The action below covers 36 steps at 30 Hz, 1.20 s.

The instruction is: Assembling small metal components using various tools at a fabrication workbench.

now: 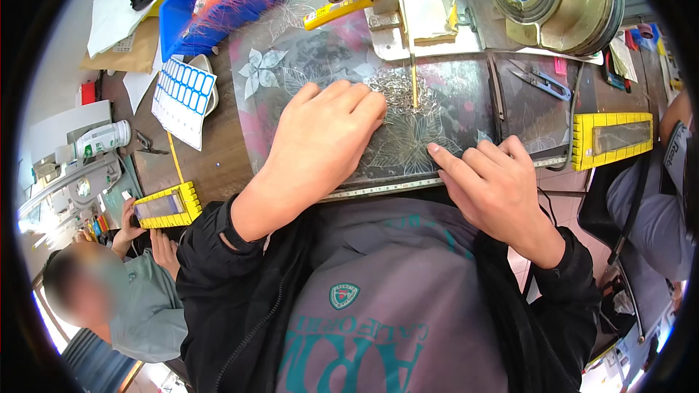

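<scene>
My left hand (pixel 328 135) is closed, knuckles up, at the left edge of a heap of small, thin metal pieces (pixel 404 94). Its fingertips are turned away, so whatever they grip is hidden. On the other side, my right hand (pixel 499 185) has one finger stretched toward the heap, its tip at the clear, flower-patterned mat (pixel 291 58). The right hand's remaining fingers are bent, and no object shows in them. Beyond the heap, a thin brass-coloured rod (pixel 414 87) reaches from a bench machine (pixel 389 33) down to the metal pieces.
A blue bin (pixel 171 22) with red strands stands far left, beside a label sheet (pixel 182 94). A yellow-handled tool (pixel 338 12) lies by the machine; thread snips (pixel 542 81) lie right. Yellow frames (pixel 611 140) flank the table. Another person (pixel 135 298) sits left.
</scene>
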### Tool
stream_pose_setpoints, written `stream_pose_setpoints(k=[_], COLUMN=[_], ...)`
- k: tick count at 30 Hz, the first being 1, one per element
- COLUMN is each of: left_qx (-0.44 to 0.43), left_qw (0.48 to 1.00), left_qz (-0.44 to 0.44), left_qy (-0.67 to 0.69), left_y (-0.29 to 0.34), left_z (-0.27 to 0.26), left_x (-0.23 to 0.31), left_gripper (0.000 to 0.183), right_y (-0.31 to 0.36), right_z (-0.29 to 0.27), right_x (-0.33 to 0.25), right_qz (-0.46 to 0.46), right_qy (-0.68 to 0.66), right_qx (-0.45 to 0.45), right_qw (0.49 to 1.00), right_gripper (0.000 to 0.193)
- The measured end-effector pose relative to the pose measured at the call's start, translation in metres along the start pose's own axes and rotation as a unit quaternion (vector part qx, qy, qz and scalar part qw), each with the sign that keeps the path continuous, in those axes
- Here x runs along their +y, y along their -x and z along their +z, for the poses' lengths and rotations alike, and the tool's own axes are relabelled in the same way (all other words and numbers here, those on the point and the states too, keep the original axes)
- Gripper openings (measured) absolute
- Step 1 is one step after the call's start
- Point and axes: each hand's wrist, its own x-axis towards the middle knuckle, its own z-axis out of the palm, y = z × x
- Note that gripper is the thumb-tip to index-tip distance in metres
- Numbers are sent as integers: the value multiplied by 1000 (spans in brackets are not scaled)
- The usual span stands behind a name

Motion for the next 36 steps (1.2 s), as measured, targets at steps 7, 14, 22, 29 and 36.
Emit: stream_pose_setpoints(k=[7, 14, 22, 29, 36], left_qx=[-11, 1, 115, 127, 213], left_qw=[997, 980, 987, 986, 972], left_qz=[-43, -70, 47, 62, 58], left_qy=[69, 187, 100, 86, 84], left_y=[5, 11, -2, -6, -31], left_z=[-9, -21, -60, -69, -77], left_x=[-8, 6, 41, 41, 15], left_gripper=[9, 7, 22, 25, 24], right_y=[-10, -11, -38, -44, -53], right_z=[-4, -10, -45, -40, -37], right_x=[0, -3, -14, -13, -2], right_qz=[6, 14, 114, 78, 169], right_qy=[-39, -103, -405, -473, -572], right_qx=[19, -3, 3, 71, 61], right_qw=[999, 995, 907, 875, 800], right_gripper=[27, 15, 6, 5, 14])
